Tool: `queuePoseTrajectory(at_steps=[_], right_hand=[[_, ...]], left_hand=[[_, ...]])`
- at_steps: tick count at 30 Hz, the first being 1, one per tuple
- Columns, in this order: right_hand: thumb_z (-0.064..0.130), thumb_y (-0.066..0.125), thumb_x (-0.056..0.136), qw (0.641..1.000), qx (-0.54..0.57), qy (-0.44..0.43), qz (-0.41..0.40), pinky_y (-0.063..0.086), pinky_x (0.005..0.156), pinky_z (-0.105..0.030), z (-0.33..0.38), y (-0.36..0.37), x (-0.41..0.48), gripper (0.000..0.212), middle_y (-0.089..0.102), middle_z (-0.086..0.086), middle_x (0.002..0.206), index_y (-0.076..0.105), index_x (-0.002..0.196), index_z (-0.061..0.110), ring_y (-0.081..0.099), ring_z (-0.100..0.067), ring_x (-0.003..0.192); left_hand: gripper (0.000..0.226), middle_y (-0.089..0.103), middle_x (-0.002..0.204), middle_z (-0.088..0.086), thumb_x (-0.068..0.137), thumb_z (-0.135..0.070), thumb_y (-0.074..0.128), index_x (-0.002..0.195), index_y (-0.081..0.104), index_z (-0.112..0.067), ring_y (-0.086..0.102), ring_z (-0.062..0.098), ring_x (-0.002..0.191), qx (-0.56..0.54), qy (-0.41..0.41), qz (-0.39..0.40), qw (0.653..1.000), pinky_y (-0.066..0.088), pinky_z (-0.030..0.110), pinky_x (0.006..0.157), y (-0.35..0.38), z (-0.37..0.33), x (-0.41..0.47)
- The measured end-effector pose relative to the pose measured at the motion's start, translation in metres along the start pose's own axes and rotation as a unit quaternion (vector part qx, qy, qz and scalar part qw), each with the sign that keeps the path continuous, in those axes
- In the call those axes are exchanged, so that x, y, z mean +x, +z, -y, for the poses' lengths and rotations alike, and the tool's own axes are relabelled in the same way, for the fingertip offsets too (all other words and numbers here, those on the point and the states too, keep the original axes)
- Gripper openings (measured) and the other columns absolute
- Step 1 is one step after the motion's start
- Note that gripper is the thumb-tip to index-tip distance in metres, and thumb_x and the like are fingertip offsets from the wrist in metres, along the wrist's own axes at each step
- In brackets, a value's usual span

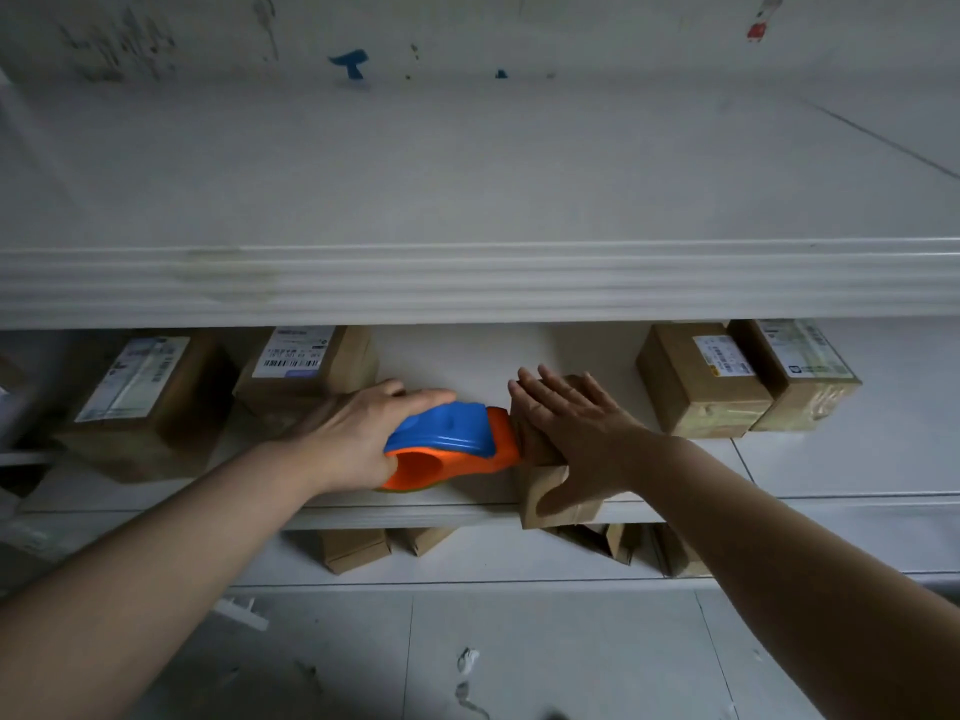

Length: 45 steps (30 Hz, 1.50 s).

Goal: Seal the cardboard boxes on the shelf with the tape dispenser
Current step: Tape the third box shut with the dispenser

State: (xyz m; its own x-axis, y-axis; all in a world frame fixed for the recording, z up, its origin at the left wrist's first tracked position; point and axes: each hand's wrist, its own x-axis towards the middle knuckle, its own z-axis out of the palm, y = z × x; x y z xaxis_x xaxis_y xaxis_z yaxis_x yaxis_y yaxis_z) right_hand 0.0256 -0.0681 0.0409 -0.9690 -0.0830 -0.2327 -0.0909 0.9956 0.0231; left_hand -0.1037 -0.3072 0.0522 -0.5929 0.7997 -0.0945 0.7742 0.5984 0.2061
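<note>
A small plain cardboard box (pixel 535 444) stands at the front edge of the middle shelf (pixel 467 504). My right hand (pixel 582 433) lies flat on its top with the fingers straight and the thumb down its front face. My left hand (pixel 358 433) grips an orange and blue tape dispenser (pixel 452 444), whose orange nose touches the box's left side. The box top is mostly hidden under my right hand.
Two labelled boxes (pixel 150 397) (pixel 306 371) sit on the shelf to the left and two (pixel 701 381) (pixel 800 371) to the right. The upper shelf's thick lip (pixel 478 283) overhangs above. Several boxes (pixel 358 548) stand on the lower shelf.
</note>
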Motion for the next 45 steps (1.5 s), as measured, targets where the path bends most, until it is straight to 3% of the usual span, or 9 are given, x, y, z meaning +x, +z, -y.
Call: queuePoseTrajectory(at_steps=[7, 10, 16, 19, 25, 29, 35, 40, 45], right_hand=[[0.052, 0.071, 0.071, 0.998, -0.015, 0.048, 0.042, -0.005, 0.115, -0.060, 0.019, -0.004, 0.019, 0.125, -0.021, -0.013, 0.158, -0.019, 0.150, 0.018, -0.022, -0.034, 0.144], [0.045, 0.075, 0.065, 0.999, 0.007, 0.049, 0.022, 0.008, 0.112, -0.066, 0.015, -0.018, 0.026, 0.125, 0.009, -0.010, 0.156, -0.012, 0.152, 0.022, 0.007, -0.033, 0.145], [0.028, 0.092, 0.052, 0.930, 0.349, 0.085, -0.073, 0.038, 0.107, -0.035, -0.026, 0.015, -0.006, 0.139, 0.018, -0.003, 0.147, -0.004, 0.153, 0.023, 0.035, -0.022, 0.132], [0.025, 0.093, 0.053, 0.914, 0.384, 0.119, -0.060, 0.033, 0.107, -0.028, -0.043, 0.052, -0.024, 0.136, 0.021, -0.005, 0.152, 0.001, 0.152, 0.021, 0.031, -0.023, 0.137], [0.051, 0.089, 0.048, 0.945, 0.299, 0.112, -0.072, -0.002, 0.119, -0.051, -0.050, 0.075, -0.026, 0.146, -0.001, 0.005, 0.161, -0.008, 0.152, 0.020, -0.014, -0.014, 0.147], [0.045, 0.087, 0.052, 0.951, 0.274, 0.103, -0.101, 0.008, 0.119, -0.048, -0.045, 0.072, -0.018, 0.137, 0.012, 0.004, 0.159, -0.003, 0.153, 0.018, 0.003, -0.013, 0.146], [0.046, 0.084, 0.054, 0.964, 0.230, 0.104, -0.089, 0.003, 0.120, -0.047, -0.048, 0.073, -0.018, 0.133, 0.013, 0.007, 0.157, -0.002, 0.152, 0.023, 0.007, -0.012, 0.145], [0.051, 0.083, 0.053, 0.968, 0.216, 0.103, -0.079, 0.004, 0.120, -0.048, -0.048, 0.073, -0.016, 0.134, 0.015, 0.005, 0.156, -0.003, 0.151, 0.026, 0.010, -0.015, 0.145], [0.050, 0.083, 0.054, 0.972, 0.200, 0.110, -0.061, 0.003, 0.120, -0.048, -0.046, 0.069, -0.014, 0.134, 0.013, 0.004, 0.157, -0.006, 0.151, 0.026, 0.009, -0.016, 0.146]], left_hand=[[0.092, 0.044, 0.105, -0.009, 0.074, -0.012, 0.062, 0.138, 0.018, -0.061, 0.056, 0.014, 0.085, -0.003, -0.012, -0.005, 1.000, 0.054, 0.036, 0.070, 0.003, 0.001, -0.005], [0.094, 0.041, 0.097, -0.012, 0.072, -0.016, 0.063, 0.138, 0.015, -0.062, 0.055, 0.012, 0.079, -0.007, -0.004, -0.012, 1.000, 0.054, 0.037, 0.066, -0.002, 0.002, -0.010], [0.092, 0.047, 0.112, -0.013, 0.067, -0.020, 0.060, 0.139, 0.017, -0.058, 0.057, 0.015, 0.095, 0.025, 0.034, -0.051, 0.998, 0.052, 0.033, 0.078, -0.040, -0.020, -0.002], [0.092, 0.043, 0.111, -0.014, 0.073, -0.021, 0.060, 0.141, 0.011, -0.058, 0.057, 0.018, 0.095, 0.066, 0.052, -0.007, 0.996, 0.047, 0.025, 0.077, -0.030, -0.055, 0.015], [0.090, 0.047, 0.111, -0.013, 0.073, -0.022, 0.060, 0.143, 0.014, -0.054, 0.055, 0.018, 0.096, 0.065, 0.082, 0.016, 0.994, 0.045, 0.026, 0.079, -0.013, -0.088, 0.044], [0.090, 0.046, 0.109, -0.014, 0.073, -0.022, 0.059, 0.142, 0.012, -0.057, 0.052, 0.016, 0.088, 0.089, 0.077, 0.015, 0.993, 0.042, 0.024, 0.075, -0.017, -0.079, 0.050], [0.097, 0.048, 0.117, -0.018, 0.063, -0.017, 0.055, 0.128, 0.014, -0.075, 0.054, 0.012, 0.102, 0.020, 0.031, 0.037, 0.999, 0.049, 0.031, 0.085, -0.032, 0.007, 0.021], [0.103, 0.041, 0.103, -0.030, 0.065, -0.009, 0.061, 0.117, 0.013, -0.083, 0.050, 0.002, 0.092, 0.016, -0.018, 0.071, 0.997, 0.039, 0.014, 0.076, -0.033, 0.063, -0.019], [0.097, 0.043, 0.110, -0.018, 0.070, -0.013, 0.057, 0.127, 0.010, -0.077, 0.053, 0.008, 0.095, 0.035, 0.001, 0.086, 0.996, 0.047, 0.026, 0.080, -0.014, 0.065, -0.016]])
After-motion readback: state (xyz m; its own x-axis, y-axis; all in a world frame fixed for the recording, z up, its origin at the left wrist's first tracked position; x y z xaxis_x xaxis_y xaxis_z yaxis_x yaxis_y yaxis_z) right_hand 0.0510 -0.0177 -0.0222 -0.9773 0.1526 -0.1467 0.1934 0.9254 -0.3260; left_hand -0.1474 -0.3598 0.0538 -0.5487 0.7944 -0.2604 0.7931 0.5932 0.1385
